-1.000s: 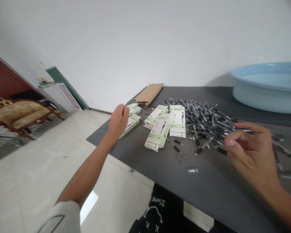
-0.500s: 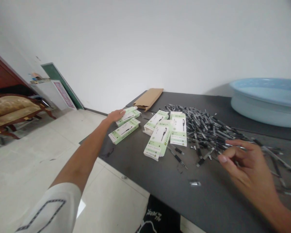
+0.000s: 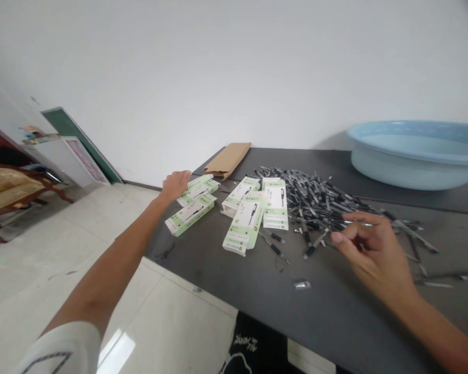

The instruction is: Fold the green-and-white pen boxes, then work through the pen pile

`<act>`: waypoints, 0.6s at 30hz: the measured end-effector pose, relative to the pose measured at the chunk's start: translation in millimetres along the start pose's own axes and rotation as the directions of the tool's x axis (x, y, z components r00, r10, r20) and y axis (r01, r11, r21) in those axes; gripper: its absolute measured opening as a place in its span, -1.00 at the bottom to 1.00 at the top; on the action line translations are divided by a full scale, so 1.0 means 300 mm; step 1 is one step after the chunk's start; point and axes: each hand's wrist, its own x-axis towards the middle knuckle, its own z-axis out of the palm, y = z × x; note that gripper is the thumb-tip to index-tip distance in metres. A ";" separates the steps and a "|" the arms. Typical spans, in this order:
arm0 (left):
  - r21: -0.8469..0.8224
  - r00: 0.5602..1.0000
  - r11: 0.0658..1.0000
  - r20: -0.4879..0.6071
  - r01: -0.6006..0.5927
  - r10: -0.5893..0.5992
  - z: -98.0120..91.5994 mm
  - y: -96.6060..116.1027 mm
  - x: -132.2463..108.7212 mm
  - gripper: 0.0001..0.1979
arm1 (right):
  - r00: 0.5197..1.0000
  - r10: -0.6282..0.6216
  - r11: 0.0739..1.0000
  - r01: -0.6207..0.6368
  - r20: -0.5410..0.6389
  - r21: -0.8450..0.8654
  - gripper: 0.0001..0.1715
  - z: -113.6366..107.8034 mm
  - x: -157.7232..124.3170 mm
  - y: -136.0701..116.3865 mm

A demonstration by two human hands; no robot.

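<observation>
At the table's far left, my left hand (image 3: 176, 185) is over the near-left side of a pale green and white pen box (image 3: 198, 191). Its back faces me and its fingertips are mostly hidden, so I cannot tell whether it grips. Another pen box (image 3: 191, 214) lies just in front. Over the near edge of a heap of black and clear pens (image 3: 315, 195), my right hand (image 3: 374, 254) has its thumb and index finger apart, other fingers curled. Nothing shows clearly between them. Several more boxes, one marked by a pen picture (image 3: 244, 223), lie between my hands.
A brown paper bag (image 3: 228, 160) lies by the wall, and a large light blue basin (image 3: 405, 166) stands at the back right. A loose pen (image 3: 275, 248) and a small clear piece (image 3: 302, 285) lie near the dark table's (image 3: 234, 278) front edge.
My view has turned slightly right, so most things appear shifted left. My left hand has risen a little from the box top. My right thumb and index finger still stand apart.
</observation>
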 end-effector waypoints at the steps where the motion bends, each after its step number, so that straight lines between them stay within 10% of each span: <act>1: -0.020 0.998 0.999 -0.034 -0.045 0.044 -0.014 0.041 -0.028 -0.58 | 1.000 0.007 1.000 -0.007 0.008 -0.023 -0.55 -0.003 0.002 -0.001; 4: -0.083 0.979 0.976 -0.040 -0.203 0.200 -0.041 0.182 -0.136 -0.56 | 1.000 0.021 0.998 -0.021 0.005 -0.066 -0.55 -0.007 0.007 -0.003; 9: -0.167 0.884 0.917 0.252 -0.361 0.394 -0.039 0.396 -0.321 -0.31 | 0.997 0.072 0.992 -0.072 -0.004 -0.102 -0.51 -0.005 0.009 0.002; 18: -0.039 0.892 0.966 0.375 -0.257 0.252 0.040 0.523 -0.366 0.18 | 0.998 0.063 0.995 -0.061 0.019 -0.079 -0.53 -0.004 -0.001 0.002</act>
